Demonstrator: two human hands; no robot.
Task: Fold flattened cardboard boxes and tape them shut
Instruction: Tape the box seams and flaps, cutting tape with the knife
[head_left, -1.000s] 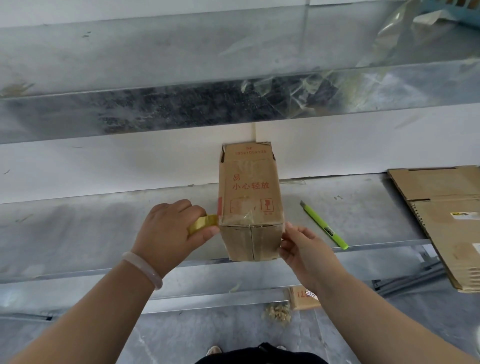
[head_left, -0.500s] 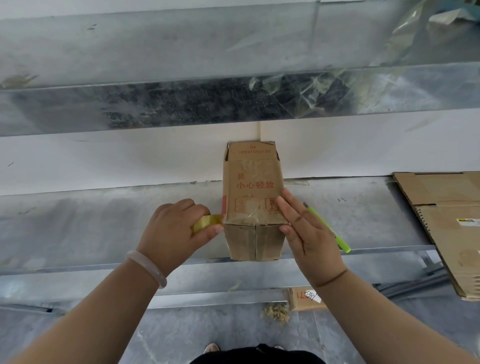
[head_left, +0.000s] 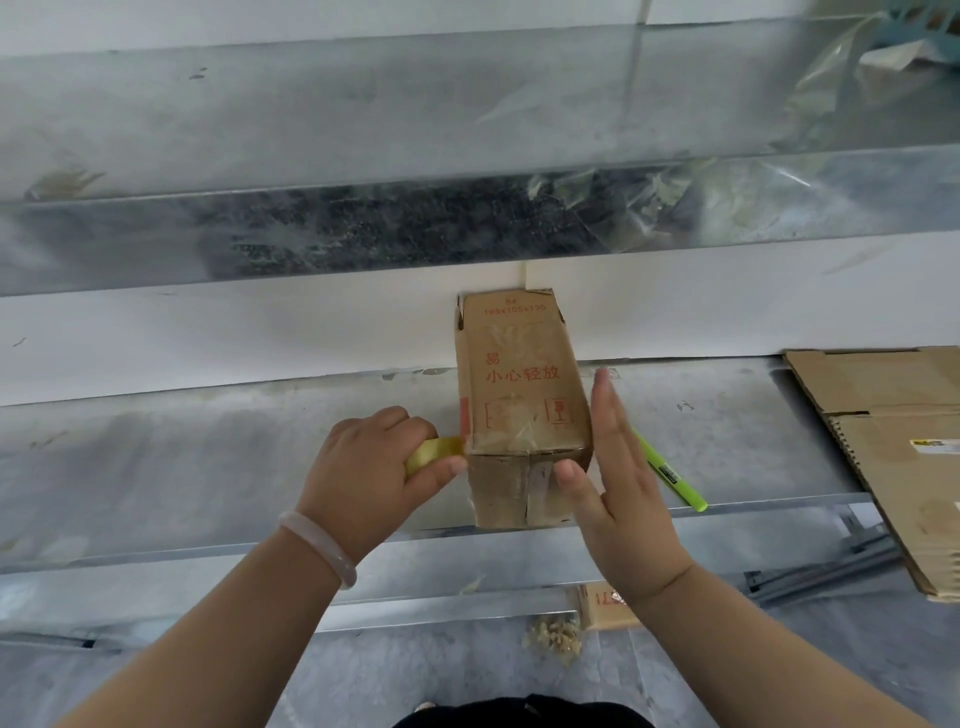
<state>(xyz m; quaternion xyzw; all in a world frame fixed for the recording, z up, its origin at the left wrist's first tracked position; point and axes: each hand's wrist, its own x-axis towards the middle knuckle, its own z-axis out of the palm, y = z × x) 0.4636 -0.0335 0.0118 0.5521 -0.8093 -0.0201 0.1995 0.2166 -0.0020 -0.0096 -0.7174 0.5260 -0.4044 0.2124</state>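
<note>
A small folded cardboard box (head_left: 519, 384) with red print lies lengthwise on the metal shelf (head_left: 208, 457), its near end flaps closed at the shelf's front edge. My left hand (head_left: 363, 478) is closed around a yellowish roll of tape (head_left: 434, 452), held against the box's lower left corner. My right hand (head_left: 618, 478) is flat with fingers straight, palm against the box's right side and thumb on the near end face.
A green utility knife (head_left: 670, 475) lies on the shelf just right of the box. Flattened cardboard boxes (head_left: 893, 431) are stacked at the right end. A second metal shelf (head_left: 311, 156) hangs above. A small box (head_left: 602, 605) and debris lie on the floor below.
My right hand moved from the near right corner up over the top of the box, then down flat against its right side. My left hand with the tape stayed put.
</note>
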